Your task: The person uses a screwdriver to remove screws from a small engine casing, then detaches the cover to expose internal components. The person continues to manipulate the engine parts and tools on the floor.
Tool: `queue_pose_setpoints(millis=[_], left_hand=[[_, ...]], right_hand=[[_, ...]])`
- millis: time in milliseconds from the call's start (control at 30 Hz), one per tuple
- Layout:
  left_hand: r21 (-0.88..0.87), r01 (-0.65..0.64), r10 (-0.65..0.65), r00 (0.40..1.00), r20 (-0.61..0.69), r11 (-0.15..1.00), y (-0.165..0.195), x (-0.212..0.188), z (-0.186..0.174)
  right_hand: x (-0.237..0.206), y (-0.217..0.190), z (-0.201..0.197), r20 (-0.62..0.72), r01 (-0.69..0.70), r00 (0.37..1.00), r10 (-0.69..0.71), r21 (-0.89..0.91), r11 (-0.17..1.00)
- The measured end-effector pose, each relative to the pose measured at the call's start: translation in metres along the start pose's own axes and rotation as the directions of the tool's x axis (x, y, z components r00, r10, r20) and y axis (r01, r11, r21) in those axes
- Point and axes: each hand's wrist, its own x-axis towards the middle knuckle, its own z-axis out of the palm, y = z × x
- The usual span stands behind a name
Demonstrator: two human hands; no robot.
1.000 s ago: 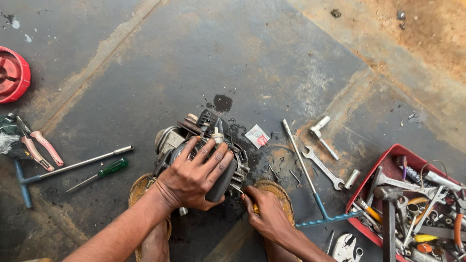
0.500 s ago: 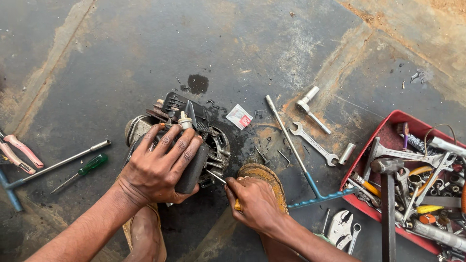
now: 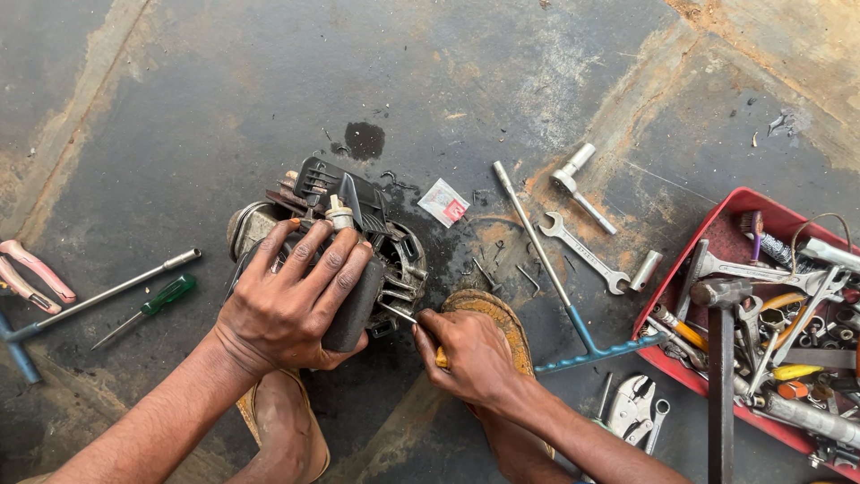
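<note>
Engine (image 3: 358, 237), small and greasy, is set on the stained floor (image 3: 224, 108) between the person's feet, and it is gripped from above by the left hand (image 3: 291, 305), fingers spread over its dark housing. A screwdriver (image 3: 417, 327) is clasped in the right hand (image 3: 470, 354), its tip touching the engine's side. A red tool tray (image 3: 708, 224) lies well apart at right.

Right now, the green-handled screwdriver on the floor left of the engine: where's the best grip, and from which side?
Grip the green handle, coming down from above. The screwdriver lies flat and clear of the long T-handle wrench beside it; the handle is its thickest part and sits nearest the left hand. The thin shaft points away, probably harder to pinch.
</note>
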Motion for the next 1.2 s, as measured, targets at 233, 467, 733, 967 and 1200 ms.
queue_pose_setpoints(millis=[233,467,733,967,1200], left_hand=[[-0.002,-0.018,0.018,1.0,-0.016,1.0,-0.003,-0.002,0.0],[0.005,0.0,0.0,1.0,-0.012,1.0,-0.002,0.0,-0.001],[0.002,-0.004,0.004,1.0,-0.001,1.0,-0.002,-0.004,0.002],[0.034,-0.015,0.015,1.0,0.017,0.999,-0.003,-0.005,0.001],[0.053,-0.033,0.033,0.999,-0.012,0.998,0.0,-0.005,0.005]], right_hand=[[0.01,0.006,-0.005,0.049,0.002,0.999,-0.005,0.048,0.999],[0.008,0.014,0.002,0.338,0.243,0.933,-0.127,-0.328,0.913],[0.005,0.017,0.003,0.397,0.573,0.815,-0.422,-0.663,0.482],[0.011,0.02,-0.001,0.347,0.566,0.823,-0.45,-0.577,0.589],[0.012,0.014,0.013,-0.131,0.403,0.874,-0.468,-0.345,0.848]])
